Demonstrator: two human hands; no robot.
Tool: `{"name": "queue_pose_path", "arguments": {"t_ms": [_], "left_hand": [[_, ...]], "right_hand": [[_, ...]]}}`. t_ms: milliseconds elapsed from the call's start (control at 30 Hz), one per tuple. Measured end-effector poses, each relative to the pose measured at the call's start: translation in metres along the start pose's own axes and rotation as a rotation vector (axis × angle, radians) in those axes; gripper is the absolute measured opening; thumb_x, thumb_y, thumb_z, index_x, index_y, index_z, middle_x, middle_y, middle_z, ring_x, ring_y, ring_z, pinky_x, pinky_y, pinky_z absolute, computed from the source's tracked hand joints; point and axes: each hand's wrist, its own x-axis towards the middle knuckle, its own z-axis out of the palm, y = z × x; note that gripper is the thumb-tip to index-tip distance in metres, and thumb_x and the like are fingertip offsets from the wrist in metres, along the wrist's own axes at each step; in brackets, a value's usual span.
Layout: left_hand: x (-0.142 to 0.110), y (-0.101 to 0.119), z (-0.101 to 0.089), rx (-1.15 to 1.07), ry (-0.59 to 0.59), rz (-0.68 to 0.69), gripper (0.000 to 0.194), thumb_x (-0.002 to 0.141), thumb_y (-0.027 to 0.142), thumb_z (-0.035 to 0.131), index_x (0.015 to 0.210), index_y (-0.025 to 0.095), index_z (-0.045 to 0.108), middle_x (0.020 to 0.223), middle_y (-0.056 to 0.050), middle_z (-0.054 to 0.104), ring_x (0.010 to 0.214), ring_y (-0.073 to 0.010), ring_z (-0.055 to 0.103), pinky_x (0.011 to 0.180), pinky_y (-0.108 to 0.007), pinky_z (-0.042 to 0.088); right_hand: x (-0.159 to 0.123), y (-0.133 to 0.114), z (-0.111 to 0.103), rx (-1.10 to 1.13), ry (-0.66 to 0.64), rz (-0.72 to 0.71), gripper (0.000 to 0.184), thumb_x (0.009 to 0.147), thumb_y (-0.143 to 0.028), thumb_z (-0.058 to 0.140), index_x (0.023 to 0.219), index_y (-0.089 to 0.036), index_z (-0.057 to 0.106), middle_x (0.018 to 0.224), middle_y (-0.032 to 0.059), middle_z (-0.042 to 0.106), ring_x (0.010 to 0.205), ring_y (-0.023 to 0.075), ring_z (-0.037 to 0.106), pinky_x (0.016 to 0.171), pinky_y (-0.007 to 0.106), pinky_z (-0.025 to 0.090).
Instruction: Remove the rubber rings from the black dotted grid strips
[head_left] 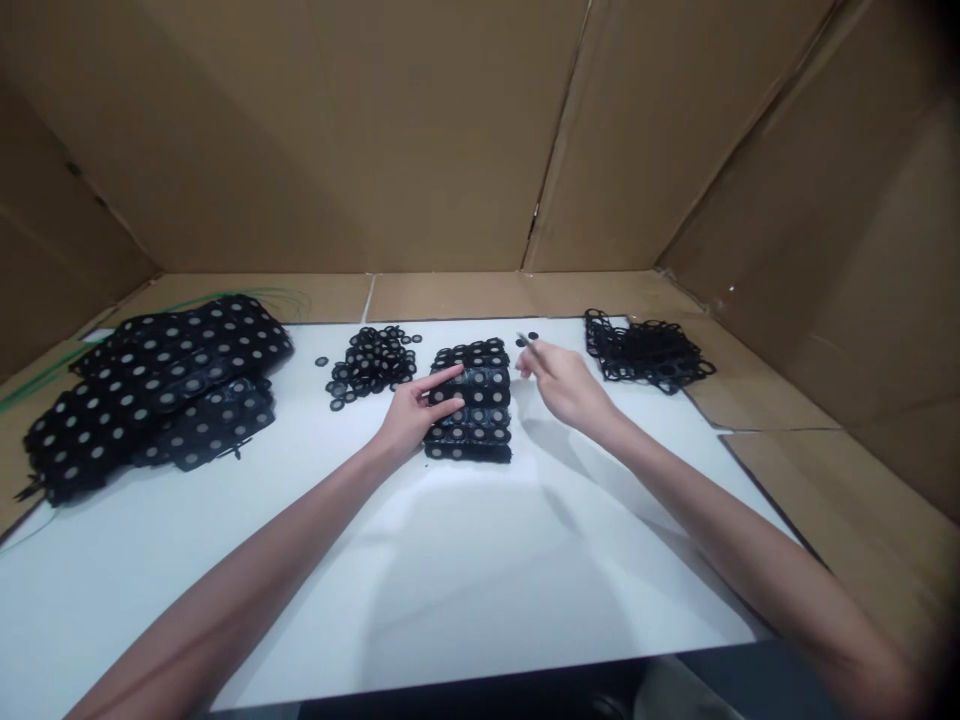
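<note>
A black sheet (480,397) with rows of round grey dots lies in the middle of the white table, its surface rippled. My left hand (411,412) holds it at the left side, the thumb and a finger pressed on its top. Just right of the sheet, my right hand (566,383) is closed around a slim, pointed tool (531,345), its exact kind unclear. Near the tool's tip lie a couple of small black discs (533,336). A loose pile of black rings with grey centres (373,360) sits behind my left hand.
On the left, a large heap of black dotted sheets (150,385) lies beside thin green strands (45,385). Black open-ring frames (652,352) are piled at the back right. Cardboard walls (450,140) enclose the white table (480,580) at the back and sides.
</note>
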Motion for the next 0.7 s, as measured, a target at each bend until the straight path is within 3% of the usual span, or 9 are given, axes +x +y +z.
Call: {"name": "queue_pose_path", "arguments": {"t_ms": [67,133,233,333,500,700], "left_hand": [[0.000,0.000,0.000,-0.016,-0.016,0.008,0.058,0.056,0.026,0.073,0.111,0.020,0.058,0.109,-0.008,0.062,0.099,-0.0226,0.057,0.087,-0.038,0.044],[0.000,0.000,-0.001,-0.031,-0.039,0.000,0.056,0.057,0.026,0.072,0.110,0.020,0.058,0.108,-0.008,0.063,0.098,-0.0220,0.057,0.087,-0.037,0.043],[0.000,0.000,-0.002,-0.023,-0.074,-0.038,0.054,0.059,0.026,0.071,0.111,0.020,0.058,0.097,-0.007,0.066,0.089,-0.0195,0.060,0.083,-0.036,0.045],[0.000,-0.001,-0.004,0.025,-0.097,-0.088,0.056,0.058,0.025,0.071,0.113,0.019,0.057,0.084,-0.006,0.067,0.078,-0.0174,0.060,0.077,-0.036,0.046],[0.002,-0.005,-0.006,0.101,0.009,-0.067,0.043,0.055,0.024,0.072,0.097,0.016,0.066,0.072,-0.005,0.064,0.066,-0.0141,0.058,0.067,-0.031,0.047],[0.002,-0.006,-0.006,0.101,-0.011,-0.074,0.046,0.057,0.025,0.071,0.101,0.015,0.063,0.054,-0.001,0.059,0.049,-0.0102,0.052,0.052,-0.026,0.042]], "right_hand": [[0.005,0.013,0.011,0.119,-0.236,0.179,0.035,0.079,-0.043,0.044,0.057,-0.016,0.049,0.057,0.0027,0.055,0.055,0.0134,0.050,0.053,0.027,0.038],[0.008,0.022,0.019,0.272,-0.311,0.249,0.036,0.072,-0.048,0.051,0.056,-0.016,0.045,0.054,-0.0004,0.050,0.051,0.0110,0.045,0.050,0.025,0.035],[0.009,0.024,0.020,0.320,-0.217,0.196,0.035,0.065,-0.046,0.058,0.056,-0.017,0.041,0.052,-0.0047,0.041,0.050,0.0085,0.038,0.051,0.023,0.031],[0.010,0.020,0.010,0.162,-0.138,0.133,0.031,0.066,-0.042,0.056,0.056,-0.017,0.042,0.052,-0.0051,0.039,0.052,0.0084,0.035,0.052,0.023,0.027],[0.013,0.013,-0.001,-0.012,-0.093,0.063,0.026,0.070,-0.038,0.053,0.057,-0.017,0.045,0.052,-0.0046,0.041,0.051,0.0090,0.035,0.052,0.023,0.028],[0.012,0.013,-0.002,-0.162,-0.049,-0.003,0.021,0.072,-0.035,0.055,0.062,-0.017,0.053,0.059,-0.0005,0.051,0.057,0.0131,0.046,0.060,0.028,0.036]]}}
